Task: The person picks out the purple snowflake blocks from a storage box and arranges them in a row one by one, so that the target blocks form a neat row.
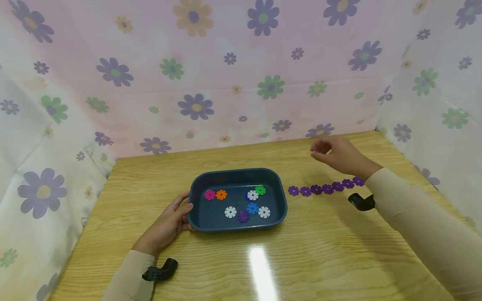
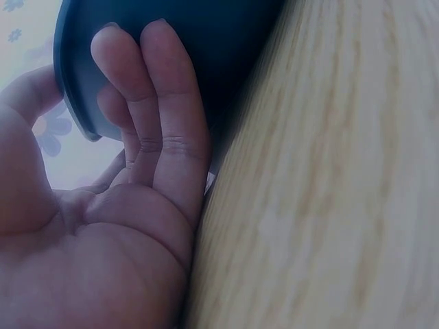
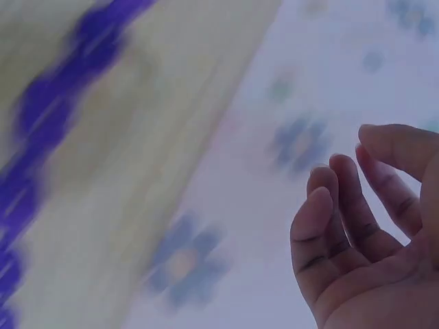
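Observation:
My left hand (image 1: pixel 168 225) grips the left end of a dark blue plastic tray (image 1: pixel 211 214), its thumb over the rim. In the left wrist view, fingers (image 2: pixel 175 103) curl against the outside of the tray wall (image 2: pixel 233 41). Loose notched plastic discs lie inside: pink (image 1: pixel 209 195), orange (image 1: pixel 221 195), green (image 1: pixel 260 190), light blue (image 1: pixel 252 208), purple (image 1: pixel 243 216) and several white ones (image 1: pixel 230 212). My right hand (image 1: pixel 340 156) hovers above the table with loosely bent fingers, holding nothing. Beneath it, a row of purple notched discs (image 1: pixel 316 190) stretches rightward from beside the tray.
A wooden table (image 1: pixel 211 263) carries the tray and the row. Flower-printed cloth (image 1: pixel 226 125) hangs behind it and at both sides. Each wrist wears a black camera mount (image 1: pixel 161 271). The right forearm (image 1: pixel 418 213) reaches over the table's right part.

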A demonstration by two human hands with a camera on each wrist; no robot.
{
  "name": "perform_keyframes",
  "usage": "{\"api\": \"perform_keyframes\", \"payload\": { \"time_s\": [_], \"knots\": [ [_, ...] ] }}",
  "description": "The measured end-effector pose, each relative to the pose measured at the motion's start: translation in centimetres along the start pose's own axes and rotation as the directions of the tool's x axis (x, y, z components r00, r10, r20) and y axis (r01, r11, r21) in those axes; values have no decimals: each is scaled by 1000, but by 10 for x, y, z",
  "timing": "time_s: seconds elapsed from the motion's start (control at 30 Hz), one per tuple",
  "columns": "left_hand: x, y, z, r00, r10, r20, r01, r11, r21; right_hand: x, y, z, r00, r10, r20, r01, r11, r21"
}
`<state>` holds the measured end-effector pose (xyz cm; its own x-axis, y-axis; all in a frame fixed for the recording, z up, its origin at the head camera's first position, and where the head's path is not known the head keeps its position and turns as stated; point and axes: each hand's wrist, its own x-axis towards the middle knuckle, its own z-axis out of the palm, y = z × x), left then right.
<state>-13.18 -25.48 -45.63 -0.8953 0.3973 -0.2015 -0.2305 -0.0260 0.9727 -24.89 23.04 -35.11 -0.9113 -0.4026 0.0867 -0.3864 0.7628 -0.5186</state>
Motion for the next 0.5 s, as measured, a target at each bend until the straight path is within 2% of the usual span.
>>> {"api": "perform_keyframes", "payload": {
  "time_s": [0.1,0.23,0.33,0.4,0.5],
  "knots": [
    [0,0,0,1000,-2,2,2,1000,1,15,-35,14,989,-136,51,134,990,41],
    [1,1,1,1000,-3,2,3,1000,-6,30,-79,36,950,-266,163,254,963,87],
    [2,0,0,1000,-1,0,1,1000,-14,38,-107,51,906,-333,259,312,942,120],
    [2,0,0,1000,-1,0,1,1000,-19,44,-121,62,866,-383,321,350,924,157],
    [1,1,0,1000,-4,0,4,1000,-26,52,-134,79,809,-413,419,370,911,183]
  ]
}}
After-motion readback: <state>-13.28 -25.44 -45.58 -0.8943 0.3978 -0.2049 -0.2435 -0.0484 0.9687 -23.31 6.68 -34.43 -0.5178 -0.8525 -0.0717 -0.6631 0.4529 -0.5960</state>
